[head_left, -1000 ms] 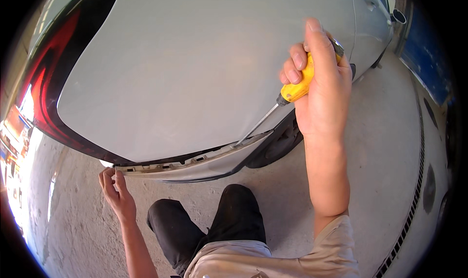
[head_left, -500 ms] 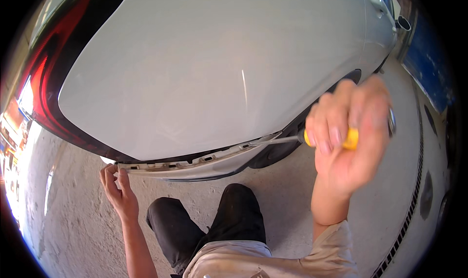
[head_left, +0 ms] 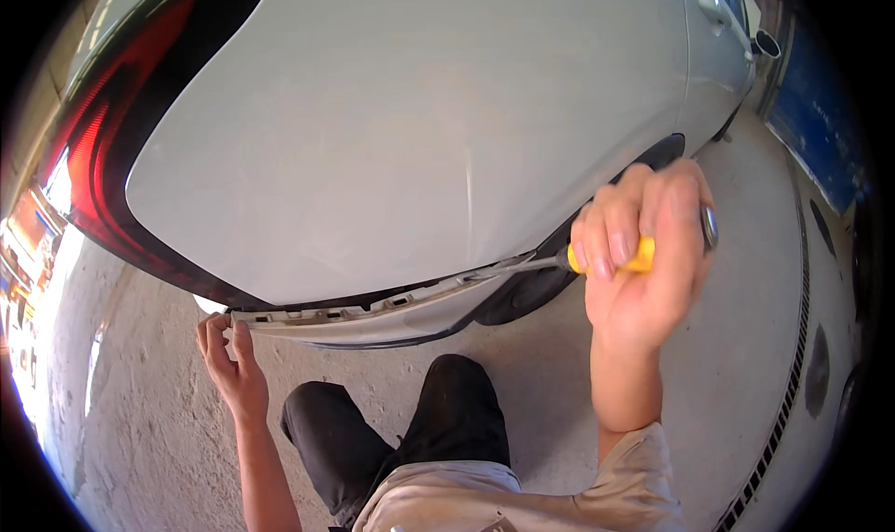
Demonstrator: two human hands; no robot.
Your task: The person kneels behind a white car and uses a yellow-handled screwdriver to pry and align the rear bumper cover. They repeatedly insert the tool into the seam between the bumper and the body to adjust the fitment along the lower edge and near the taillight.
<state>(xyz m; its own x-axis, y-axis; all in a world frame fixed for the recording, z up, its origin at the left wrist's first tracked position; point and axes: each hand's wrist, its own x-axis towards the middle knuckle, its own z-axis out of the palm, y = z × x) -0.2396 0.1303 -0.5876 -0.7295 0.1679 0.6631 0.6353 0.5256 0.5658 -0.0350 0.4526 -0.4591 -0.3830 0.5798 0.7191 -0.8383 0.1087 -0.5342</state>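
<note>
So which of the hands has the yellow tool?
The right hand, curled around the screwdriver's yellow handle. The left hand, at the bumper's left end, has no tool.

A pale car (head_left: 401, 150) stands on a rough grey floor (head_left: 168, 411).

There are two hands (head_left: 235, 373) (head_left: 643, 262), two trouser legs (head_left: 331, 439) (head_left: 454, 411), one screwdriver (head_left: 564, 259), one tail light (head_left: 89, 159) and one floor drain (head_left: 791, 373).

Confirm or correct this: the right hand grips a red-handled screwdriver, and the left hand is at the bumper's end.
Wrong colour: the head view shows a yellow handle, not red. The right hand grips the screwdriver, and the left hand is at the end of the bumper.
</note>
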